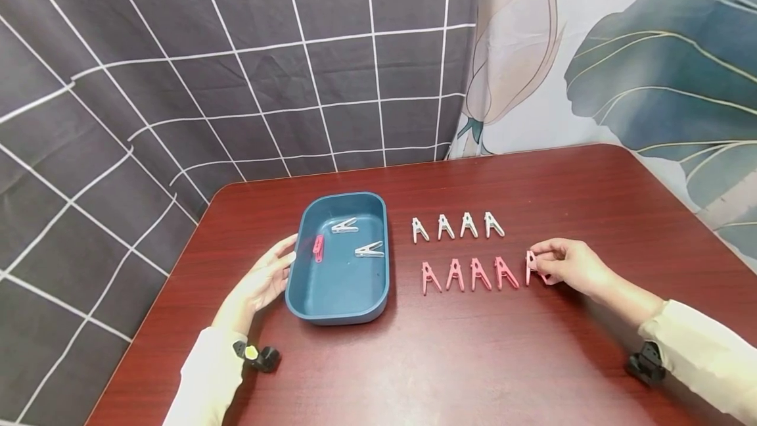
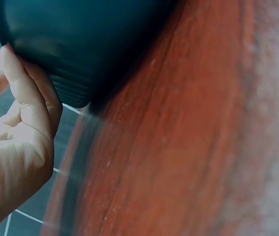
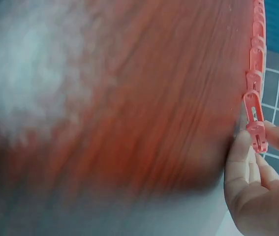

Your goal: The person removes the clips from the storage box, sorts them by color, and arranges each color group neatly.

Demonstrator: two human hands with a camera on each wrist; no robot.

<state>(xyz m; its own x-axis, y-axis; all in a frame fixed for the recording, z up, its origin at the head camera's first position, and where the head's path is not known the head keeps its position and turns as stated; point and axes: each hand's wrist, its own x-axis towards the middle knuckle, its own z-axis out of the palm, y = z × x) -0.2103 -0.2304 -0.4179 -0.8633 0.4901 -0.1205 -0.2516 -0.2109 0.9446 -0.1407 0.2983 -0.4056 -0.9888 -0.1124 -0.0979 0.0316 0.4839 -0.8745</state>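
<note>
My left hand (image 1: 267, 281) rests its fingertips against the left wall of a blue plastic basin (image 1: 336, 315). In the left wrist view those fingers (image 2: 25, 93) lie along the basin's outer side. Inside the basin are two white clothespins (image 1: 369, 250) and a pink clothespin (image 1: 319, 248). My right hand (image 1: 573, 267) pinches another pink clothespin (image 1: 529, 267) between thumb and fingers, at the right end of a row of pink clothespins (image 1: 478, 274). Seen from the right wrist, the pinched clothespin (image 3: 257, 135) lines up behind the others.
A row of white clothespins (image 1: 467, 224) stands behind the pink row, right of the basin. Everything sits on a reddish-brown wooden table (image 1: 449, 367) with rounded far corners. Behind it hang a dark grid-patterned cloth (image 1: 248, 71) and a floral cloth (image 1: 591, 51).
</note>
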